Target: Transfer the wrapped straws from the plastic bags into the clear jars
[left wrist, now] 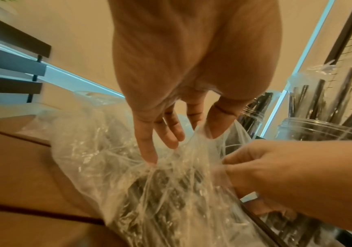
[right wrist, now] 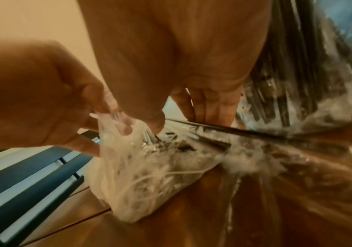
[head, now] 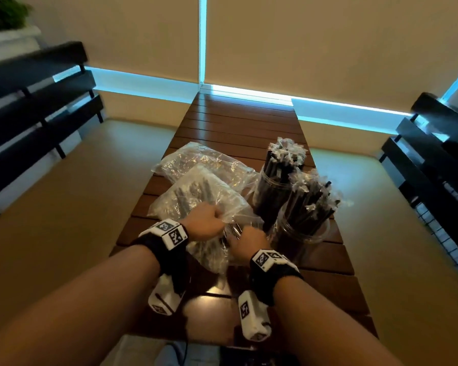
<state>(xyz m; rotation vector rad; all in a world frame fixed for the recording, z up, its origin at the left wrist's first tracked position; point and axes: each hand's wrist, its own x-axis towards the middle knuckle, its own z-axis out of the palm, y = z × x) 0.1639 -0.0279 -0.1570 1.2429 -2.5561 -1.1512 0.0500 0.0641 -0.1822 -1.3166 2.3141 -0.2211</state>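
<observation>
The left hand (head: 205, 220) pinched the bag (head: 196, 191) mouth; the right hand (head: 249, 240) gripped straws (right wrist: 191, 124) just inside.

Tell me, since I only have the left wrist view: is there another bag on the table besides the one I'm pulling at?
Observer: Yes. The head view shows a second plastic bag lying flat on the table, just beyond the near bag. I cannot tell whether any straws remain in it.
Operator: And the jars, I only catch their edges. How full are they?
Observer: In the head view the far jar and the near jar stand side by side to the right of the bags. Both are packed with wrapped straws that stick up well above the rims.
</observation>
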